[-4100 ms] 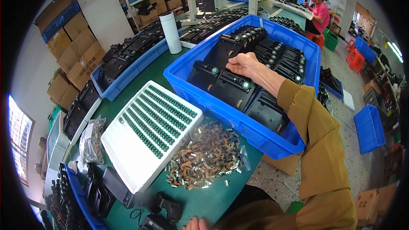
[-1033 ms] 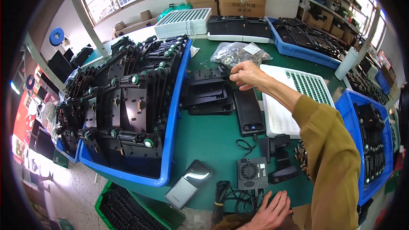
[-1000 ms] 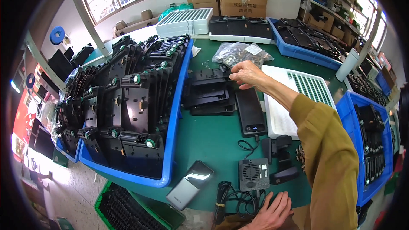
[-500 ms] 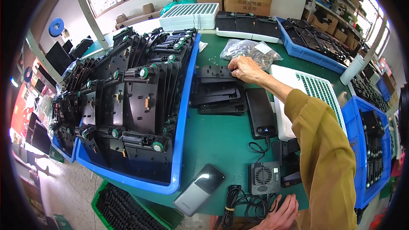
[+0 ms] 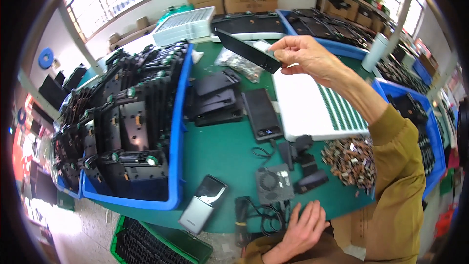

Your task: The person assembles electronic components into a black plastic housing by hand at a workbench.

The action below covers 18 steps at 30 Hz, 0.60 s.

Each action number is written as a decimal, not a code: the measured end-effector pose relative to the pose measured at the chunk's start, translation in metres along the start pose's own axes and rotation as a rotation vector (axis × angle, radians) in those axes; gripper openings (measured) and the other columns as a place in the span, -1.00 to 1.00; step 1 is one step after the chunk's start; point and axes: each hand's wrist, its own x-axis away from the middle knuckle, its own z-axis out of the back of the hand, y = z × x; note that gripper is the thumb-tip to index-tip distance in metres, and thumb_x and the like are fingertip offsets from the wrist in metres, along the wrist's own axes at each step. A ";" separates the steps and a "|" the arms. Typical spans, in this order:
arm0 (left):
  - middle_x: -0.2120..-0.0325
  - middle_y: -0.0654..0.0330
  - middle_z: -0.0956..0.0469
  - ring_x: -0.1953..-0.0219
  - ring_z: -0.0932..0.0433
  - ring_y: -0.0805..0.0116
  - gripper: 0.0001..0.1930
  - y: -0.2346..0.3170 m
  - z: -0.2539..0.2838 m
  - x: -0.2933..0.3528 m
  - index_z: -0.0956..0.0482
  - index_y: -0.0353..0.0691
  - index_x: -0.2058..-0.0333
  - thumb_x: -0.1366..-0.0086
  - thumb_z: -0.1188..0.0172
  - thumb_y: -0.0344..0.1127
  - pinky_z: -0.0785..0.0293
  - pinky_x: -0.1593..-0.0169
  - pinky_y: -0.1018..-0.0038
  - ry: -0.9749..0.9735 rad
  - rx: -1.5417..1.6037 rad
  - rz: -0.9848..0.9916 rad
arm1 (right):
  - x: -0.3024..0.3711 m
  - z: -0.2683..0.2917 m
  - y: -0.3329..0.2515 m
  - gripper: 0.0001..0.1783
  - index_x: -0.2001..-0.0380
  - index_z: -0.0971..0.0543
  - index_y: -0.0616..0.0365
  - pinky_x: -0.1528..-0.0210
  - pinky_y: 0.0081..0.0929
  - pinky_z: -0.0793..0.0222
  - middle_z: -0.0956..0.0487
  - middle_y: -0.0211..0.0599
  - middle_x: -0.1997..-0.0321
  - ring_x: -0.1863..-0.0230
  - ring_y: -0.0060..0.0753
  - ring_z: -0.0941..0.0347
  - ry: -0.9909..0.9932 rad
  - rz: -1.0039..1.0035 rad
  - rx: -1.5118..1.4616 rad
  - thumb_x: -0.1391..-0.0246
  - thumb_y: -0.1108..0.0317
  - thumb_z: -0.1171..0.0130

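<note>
"So, which hand has the part?"

"The right hand (image 5: 309, 59) does, pinching one end of a thin black plastic panel (image 5: 246, 53) between thumb and fingers above a green worktable (image 5: 210, 151)."

"And how does the panel lie from that hand?"

"To its left. The long axis runs from the fingertips leftward and up the view, the body tilted, the far end free. Whether that end is higher or merely farther from the wearer, one view cannot tell."

"What sits around the grip?"

"Behind the panel, a clear bag of small parts (image 5: 234, 64). Left of the hand and closer to the body, a loose stack of black panels (image 5: 215, 99), apart from the held one. Just on the body side of the hand, a white foam tray (image 5: 296, 110) carries rows of green pieces (image 5: 337, 110). Well to its left, a blue crate (image 5: 175, 166) brims with black roller assemblies (image 5: 134, 122)."

"Where is the left hand?"

"Well apart, close to the wearer's body. The left hand (image 5: 302, 230) lies palm down at the table's near edge, fingers extended and only slightly parted, with no object seen in its grasp. Coiled black cables (image 5: 268, 222) lie just to its left; a heap of small brown components (image 5: 349, 164) sits beyond it, to the right. The right hand is plainly the nearer to the panel, and the only one touching it."
</note>
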 end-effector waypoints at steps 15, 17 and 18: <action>-0.11 -0.21 -0.44 -0.12 -0.43 -0.18 -0.47 0.001 0.019 -0.011 -0.42 -0.53 -0.12 -0.23 -0.28 -0.35 -0.31 -0.24 0.01 0.073 0.346 0.087 | 0.328 0.031 -0.032 -0.70 0.23 -0.59 0.20 0.49 -0.70 -0.43 -0.52 -0.48 0.44 0.51 -0.71 -0.41 0.307 -0.448 -0.400 -0.30 0.15 -0.16; -0.18 -0.26 -0.38 -0.19 -0.39 -0.20 -0.42 0.002 0.027 -0.010 -0.33 -0.52 -0.21 -0.30 -0.20 -0.30 -0.30 -0.26 0.07 0.066 0.397 0.129 | 0.344 0.026 -0.024 -0.70 0.29 -0.59 0.18 0.50 -0.72 -0.48 -0.56 -0.49 0.46 0.55 -0.73 -0.46 0.329 -0.525 -0.497 -0.29 0.13 -0.21; -0.18 -0.26 -0.38 -0.19 -0.39 -0.20 -0.42 0.007 0.033 -0.012 -0.33 -0.52 -0.21 -0.30 -0.20 -0.30 -0.30 -0.26 0.07 0.059 0.400 0.125 | 0.349 0.022 -0.024 -0.70 0.29 -0.59 0.18 0.50 -0.72 -0.48 -0.56 -0.49 0.46 0.55 -0.73 -0.46 0.337 -0.525 -0.502 -0.29 0.13 -0.21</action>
